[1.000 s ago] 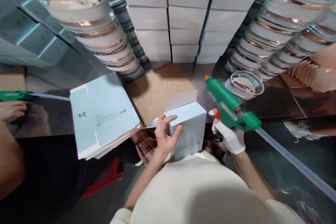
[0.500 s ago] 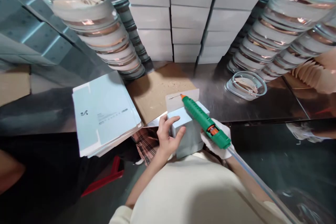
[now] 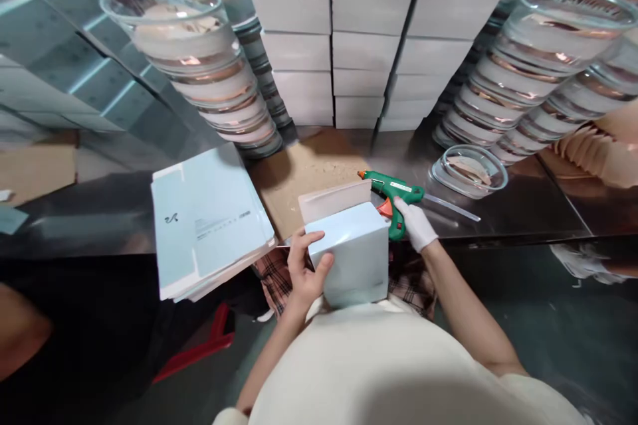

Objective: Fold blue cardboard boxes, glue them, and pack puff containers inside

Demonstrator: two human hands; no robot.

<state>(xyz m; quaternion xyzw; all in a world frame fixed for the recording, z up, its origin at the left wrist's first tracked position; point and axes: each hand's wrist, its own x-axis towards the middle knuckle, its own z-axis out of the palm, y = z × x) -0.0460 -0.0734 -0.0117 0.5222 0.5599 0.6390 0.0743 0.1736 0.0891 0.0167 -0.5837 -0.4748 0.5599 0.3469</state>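
A light-blue box (image 3: 355, 259) stands in front of my body at the table edge, with its white flap (image 3: 335, 200) raised at the far side. My bare left hand (image 3: 308, 272) grips the box's left side, thumb on the near face and fingers over the top. In a white glove, my right hand (image 3: 413, 220) holds a green glue gun (image 3: 399, 191) by its handle, just right of the box. The gun's orange nozzle points left, and a clear glue stick (image 3: 452, 207) sticks out of its back end. Brown cardboard (image 3: 304, 169) lies behind the box.
Flat blue cartons (image 3: 214, 219) are stacked on the left. White boxes (image 3: 366, 50) form a wall at the back, with stacked glass containers (image 3: 214, 80) and more glass containers (image 3: 518, 73) on either side. A single glass container (image 3: 468, 172) sits at right. Another person's arm (image 3: 20, 332) shows at lower left.
The glue gun has swung from over the box and its flap to the box's right, now lying sideways. My left hand keeps its hold while the box has turned slightly.
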